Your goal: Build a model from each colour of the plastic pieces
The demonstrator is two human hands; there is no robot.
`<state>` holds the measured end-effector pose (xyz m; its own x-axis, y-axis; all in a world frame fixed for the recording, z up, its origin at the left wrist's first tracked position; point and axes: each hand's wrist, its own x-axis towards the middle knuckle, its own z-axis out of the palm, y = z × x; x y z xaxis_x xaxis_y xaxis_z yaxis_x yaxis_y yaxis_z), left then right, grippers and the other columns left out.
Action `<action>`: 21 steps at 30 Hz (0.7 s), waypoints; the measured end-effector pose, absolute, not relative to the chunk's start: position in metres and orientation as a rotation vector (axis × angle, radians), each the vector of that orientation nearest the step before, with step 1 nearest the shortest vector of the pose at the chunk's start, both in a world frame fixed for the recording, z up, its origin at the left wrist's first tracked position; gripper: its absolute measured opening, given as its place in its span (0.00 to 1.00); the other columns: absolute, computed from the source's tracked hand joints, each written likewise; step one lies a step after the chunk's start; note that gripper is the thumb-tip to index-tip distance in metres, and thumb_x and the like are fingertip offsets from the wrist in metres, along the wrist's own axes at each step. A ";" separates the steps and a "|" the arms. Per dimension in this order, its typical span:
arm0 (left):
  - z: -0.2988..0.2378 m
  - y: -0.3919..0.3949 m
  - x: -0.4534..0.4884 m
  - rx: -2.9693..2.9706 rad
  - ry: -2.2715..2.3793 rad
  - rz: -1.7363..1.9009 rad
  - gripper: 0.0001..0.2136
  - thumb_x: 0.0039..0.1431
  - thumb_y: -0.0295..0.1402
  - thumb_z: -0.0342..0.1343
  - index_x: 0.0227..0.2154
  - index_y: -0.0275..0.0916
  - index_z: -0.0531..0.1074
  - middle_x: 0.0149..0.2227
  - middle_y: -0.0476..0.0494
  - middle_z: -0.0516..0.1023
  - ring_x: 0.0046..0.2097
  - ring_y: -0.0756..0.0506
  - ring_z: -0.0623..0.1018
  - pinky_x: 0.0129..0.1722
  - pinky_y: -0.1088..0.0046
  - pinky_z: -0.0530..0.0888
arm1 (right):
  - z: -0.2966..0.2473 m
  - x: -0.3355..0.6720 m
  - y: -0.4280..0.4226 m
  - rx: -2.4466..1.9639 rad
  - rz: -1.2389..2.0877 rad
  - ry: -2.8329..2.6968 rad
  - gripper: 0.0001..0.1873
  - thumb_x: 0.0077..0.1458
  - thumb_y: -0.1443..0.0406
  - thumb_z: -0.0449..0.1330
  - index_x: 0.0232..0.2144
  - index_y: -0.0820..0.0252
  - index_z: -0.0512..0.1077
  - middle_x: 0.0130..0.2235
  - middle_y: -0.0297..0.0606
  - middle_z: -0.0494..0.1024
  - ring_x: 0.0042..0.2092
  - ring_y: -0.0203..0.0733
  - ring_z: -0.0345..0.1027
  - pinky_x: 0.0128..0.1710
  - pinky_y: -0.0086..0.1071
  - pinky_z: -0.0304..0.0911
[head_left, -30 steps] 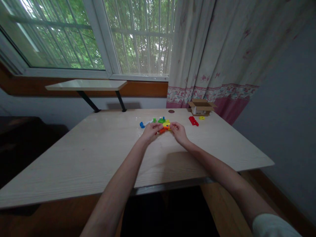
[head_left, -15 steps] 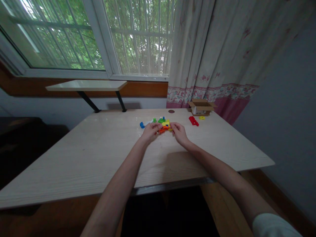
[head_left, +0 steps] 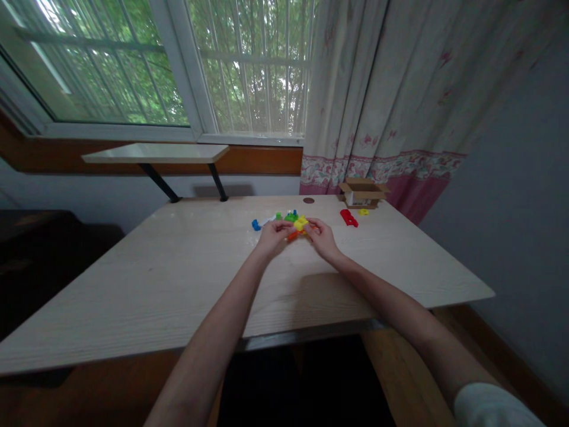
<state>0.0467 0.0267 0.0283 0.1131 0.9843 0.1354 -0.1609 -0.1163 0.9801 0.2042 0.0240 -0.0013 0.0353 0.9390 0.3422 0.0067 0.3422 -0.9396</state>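
My left hand and my right hand meet over the far middle of the table, fingers closed on a yellow plastic toy piece between them. Below it shows an orange piece, partly covered by my left fingers; whether it is joined to the yellow one I cannot tell. Just behind lie a green piece with a small blue one on it, and a light green block. Left of my left hand are a blue piece and a white part.
A red piece and a small yellow piece lie to the right. Behind them stands an open cardboard box. A raised shelf on dark legs stands at the table's back left. A curtain hangs behind the box.
The yellow piece has turned between my hands and shows a different side; the blue spot on it is no longer visible. My fingers have shifted slightly. The other pieces have stayed put.
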 end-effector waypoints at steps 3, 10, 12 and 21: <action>0.027 0.025 0.051 1.235 0.943 1.291 0.11 0.30 0.29 0.68 0.21 0.34 0.74 0.22 0.47 0.73 0.24 0.52 0.69 0.25 0.75 0.67 | -0.001 0.204 0.024 -0.952 0.941 -1.340 0.23 0.43 0.52 0.60 0.39 0.60 0.70 0.30 0.34 0.72 0.20 0.27 0.56 0.16 0.23 0.52; 0.026 0.025 0.050 1.235 0.957 1.300 0.11 0.31 0.30 0.68 0.21 0.34 0.73 0.21 0.48 0.73 0.24 0.52 0.70 0.24 0.75 0.67 | -0.002 0.204 0.025 -0.980 0.947 -1.335 0.23 0.42 0.53 0.60 0.38 0.62 0.71 0.30 0.35 0.73 0.20 0.28 0.56 0.16 0.24 0.53; 0.027 0.025 0.050 1.227 0.945 1.294 0.11 0.30 0.30 0.68 0.20 0.34 0.73 0.21 0.48 0.74 0.24 0.52 0.70 0.24 0.75 0.67 | -0.002 0.204 0.025 -0.982 0.943 -1.350 0.23 0.41 0.54 0.61 0.38 0.62 0.71 0.29 0.34 0.72 0.19 0.26 0.53 0.16 0.23 0.51; 0.036 0.019 0.050 1.215 0.924 1.272 0.10 0.32 0.31 0.68 0.19 0.35 0.74 0.19 0.48 0.73 0.23 0.52 0.69 0.23 0.75 0.66 | -0.003 0.204 0.022 -1.004 0.853 -1.401 0.25 0.39 0.56 0.64 0.40 0.62 0.71 0.28 0.32 0.69 0.20 0.26 0.49 0.17 0.24 0.47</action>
